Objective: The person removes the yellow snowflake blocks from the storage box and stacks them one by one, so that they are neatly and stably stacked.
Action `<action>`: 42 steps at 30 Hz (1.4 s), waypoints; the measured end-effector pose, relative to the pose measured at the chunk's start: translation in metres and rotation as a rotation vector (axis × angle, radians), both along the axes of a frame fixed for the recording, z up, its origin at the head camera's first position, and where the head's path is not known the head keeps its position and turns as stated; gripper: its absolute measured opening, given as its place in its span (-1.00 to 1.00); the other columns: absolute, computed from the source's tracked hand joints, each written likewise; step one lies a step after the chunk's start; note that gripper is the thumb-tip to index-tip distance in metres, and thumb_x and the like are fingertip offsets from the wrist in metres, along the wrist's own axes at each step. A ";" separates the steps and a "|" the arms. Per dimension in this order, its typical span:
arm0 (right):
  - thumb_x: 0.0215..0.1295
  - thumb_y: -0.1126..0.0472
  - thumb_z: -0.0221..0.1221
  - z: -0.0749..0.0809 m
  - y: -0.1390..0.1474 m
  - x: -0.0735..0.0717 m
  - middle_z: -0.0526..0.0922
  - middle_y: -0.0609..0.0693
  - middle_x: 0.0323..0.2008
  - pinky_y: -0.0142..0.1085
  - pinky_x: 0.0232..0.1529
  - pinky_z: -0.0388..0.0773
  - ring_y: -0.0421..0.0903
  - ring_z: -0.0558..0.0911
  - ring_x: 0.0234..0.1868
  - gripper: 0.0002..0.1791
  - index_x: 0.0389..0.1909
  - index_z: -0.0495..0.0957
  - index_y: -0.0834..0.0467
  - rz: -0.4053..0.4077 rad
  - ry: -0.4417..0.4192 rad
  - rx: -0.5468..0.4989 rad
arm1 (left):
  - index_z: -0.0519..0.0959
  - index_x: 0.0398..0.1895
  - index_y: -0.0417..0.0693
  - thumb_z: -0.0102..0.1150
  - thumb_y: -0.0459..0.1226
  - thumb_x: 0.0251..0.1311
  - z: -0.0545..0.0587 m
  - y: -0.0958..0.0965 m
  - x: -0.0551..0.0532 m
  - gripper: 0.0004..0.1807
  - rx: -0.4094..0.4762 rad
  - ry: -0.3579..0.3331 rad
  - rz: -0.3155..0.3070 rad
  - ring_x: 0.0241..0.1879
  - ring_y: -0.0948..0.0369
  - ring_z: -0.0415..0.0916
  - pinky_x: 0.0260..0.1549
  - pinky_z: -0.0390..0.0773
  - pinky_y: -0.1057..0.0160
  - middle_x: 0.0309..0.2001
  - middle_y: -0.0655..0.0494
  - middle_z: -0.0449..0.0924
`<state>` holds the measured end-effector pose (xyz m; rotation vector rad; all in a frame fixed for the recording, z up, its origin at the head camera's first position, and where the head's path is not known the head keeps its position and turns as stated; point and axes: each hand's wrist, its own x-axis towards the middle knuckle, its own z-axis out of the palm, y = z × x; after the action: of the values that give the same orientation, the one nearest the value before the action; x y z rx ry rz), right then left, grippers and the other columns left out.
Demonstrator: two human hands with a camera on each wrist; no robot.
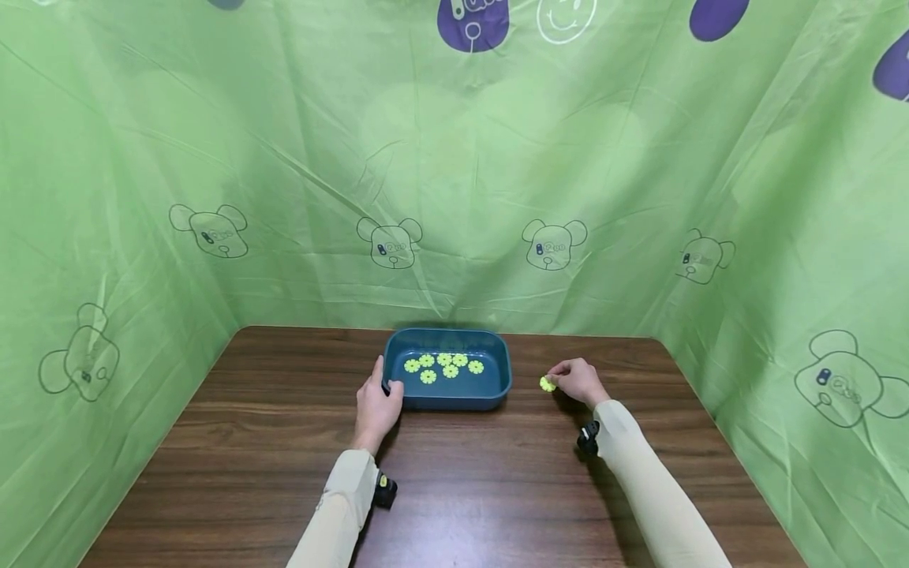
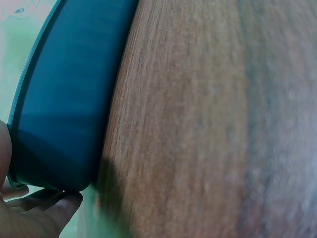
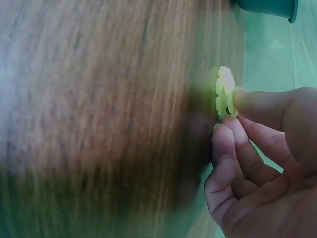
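Note:
A dark blue plastic basin (image 1: 450, 398) with rounded corners stands at the back of the table. Several yellow flower-shaped pieces (image 1: 428, 377) lie spread over its floor. My left hand (image 1: 379, 406) grips the basin's left end, thumb at the rim and fingers along the outer wall. To the right of the basin, my right hand (image 1: 581, 383) pinches one more yellow flower-shaped piece (image 1: 546, 383) between thumb and fingertips. In the right wrist view this piece (image 3: 225, 91) is seen nearly edge-on, low over the table.
The brown wood-grain table (image 1: 469, 481) is enclosed at the back and sides by a green cloth (image 1: 454, 173) printed with bear outlines. Dark wrist cameras (image 1: 588, 439) sit on both sleeves.

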<state>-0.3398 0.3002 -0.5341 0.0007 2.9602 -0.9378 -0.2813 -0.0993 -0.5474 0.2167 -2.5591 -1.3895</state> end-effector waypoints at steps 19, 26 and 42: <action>0.30 0.15 0.29 -0.001 0.003 -0.004 0.75 -0.01 -0.35 -0.21 -0.16 0.48 -0.06 0.61 -0.24 -0.84 -0.30 0.75 0.16 -0.013 -0.006 -0.002 | 0.07 0.62 -0.09 -0.04 -0.21 0.39 0.003 0.000 0.000 -0.25 0.013 -0.013 -0.010 0.42 -0.18 0.32 0.33 0.38 -0.17 0.46 -0.31 0.30; 0.29 0.15 0.30 -0.001 0.002 -0.003 0.75 -0.01 -0.36 -0.21 -0.15 0.48 -0.08 0.61 -0.26 -0.84 -0.30 0.75 0.17 -0.006 0.002 0.000 | 0.07 0.62 -0.09 -0.04 -0.22 0.38 0.001 0.000 -0.001 -0.25 0.009 -0.006 -0.002 0.42 -0.17 0.33 0.33 0.39 -0.17 0.46 -0.30 0.30; 0.33 0.20 0.26 0.001 -0.002 0.002 0.74 0.04 -0.34 -0.19 -0.16 0.48 -0.05 0.60 -0.25 -0.84 -0.28 0.74 0.22 0.014 -0.018 -0.003 | 0.12 0.61 -0.10 -0.02 -0.24 0.36 -0.002 0.001 0.001 -0.26 0.003 0.019 0.009 0.39 -0.16 0.37 0.30 0.42 -0.16 0.42 -0.31 0.36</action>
<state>-0.3373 0.2984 -0.5326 -0.0121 2.9388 -0.9351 -0.2807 -0.0983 -0.5491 0.2141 -2.5382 -1.3854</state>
